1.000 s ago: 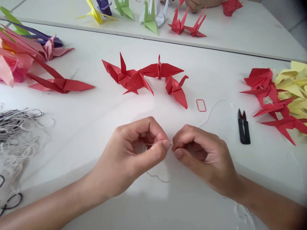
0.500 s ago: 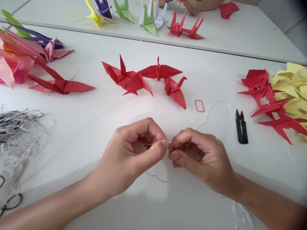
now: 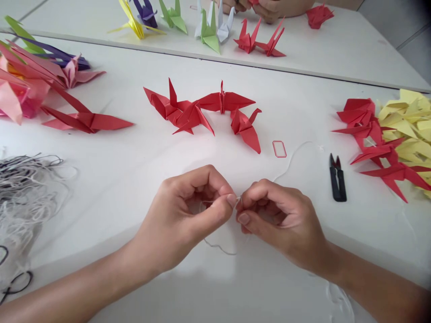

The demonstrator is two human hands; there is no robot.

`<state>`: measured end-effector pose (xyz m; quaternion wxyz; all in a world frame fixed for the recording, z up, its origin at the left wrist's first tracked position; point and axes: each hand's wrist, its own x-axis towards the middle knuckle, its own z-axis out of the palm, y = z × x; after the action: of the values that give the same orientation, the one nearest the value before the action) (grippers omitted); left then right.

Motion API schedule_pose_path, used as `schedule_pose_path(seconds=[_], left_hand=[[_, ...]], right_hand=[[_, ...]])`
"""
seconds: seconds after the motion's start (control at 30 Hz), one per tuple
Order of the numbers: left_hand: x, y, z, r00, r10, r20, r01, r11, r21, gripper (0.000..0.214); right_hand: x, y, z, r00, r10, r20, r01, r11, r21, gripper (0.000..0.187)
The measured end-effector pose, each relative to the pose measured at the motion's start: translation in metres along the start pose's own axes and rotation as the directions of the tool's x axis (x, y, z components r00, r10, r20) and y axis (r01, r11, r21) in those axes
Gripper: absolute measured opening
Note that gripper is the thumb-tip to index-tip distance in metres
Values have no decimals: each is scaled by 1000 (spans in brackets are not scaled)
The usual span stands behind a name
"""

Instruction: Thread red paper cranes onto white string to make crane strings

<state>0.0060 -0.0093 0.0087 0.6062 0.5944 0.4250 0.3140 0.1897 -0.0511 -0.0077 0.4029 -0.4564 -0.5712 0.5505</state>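
My left hand [image 3: 191, 215] pinches a thin white thread [image 3: 219, 247] between thumb and forefinger; a loose end curls on the table below it. Close by on the right, my right hand [image 3: 278, 215] is closed on the same thread, and a small loop shows between the fingertips. A further length of white string [image 3: 292, 158] runs from behind the right hand up the table. Whether a needle is in the fingers I cannot make out. Beyond the hands stand several red paper cranes [image 3: 244, 128] in a loose group.
Black thread snips [image 3: 337, 179] lie to the right, beside red cranes [image 3: 392, 150] on a string and a yellow paper pile [image 3: 409, 119]. Tangled threads [image 3: 28, 193] and colourful cranes [image 3: 30, 89] are at left. Another person's hands [image 3: 269, 10] are across the table, near more cranes.
Both hands stay almost in place with the thread between the fingertips. The view has shifted very slightly.
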Motion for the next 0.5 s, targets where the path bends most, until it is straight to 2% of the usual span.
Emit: schedule_pose_path(seconds=[0.17,0.4,0.5], left_hand=[[0,1,-1,1000,-25,-6,25,1000,-6,16],[0,-2,-5,987,-155,-31,152,986,-71,17],[-1,-2,-4,986,-167,-28,164,983,-85,18]], right_hand=[[0,-1,0,1000,4,-5,-4,1000,-5,9],[0,-3,2,999,18,-38,-18,1000,3,10],[1,-2,3,999,15,-38,-14,999,38,11]])
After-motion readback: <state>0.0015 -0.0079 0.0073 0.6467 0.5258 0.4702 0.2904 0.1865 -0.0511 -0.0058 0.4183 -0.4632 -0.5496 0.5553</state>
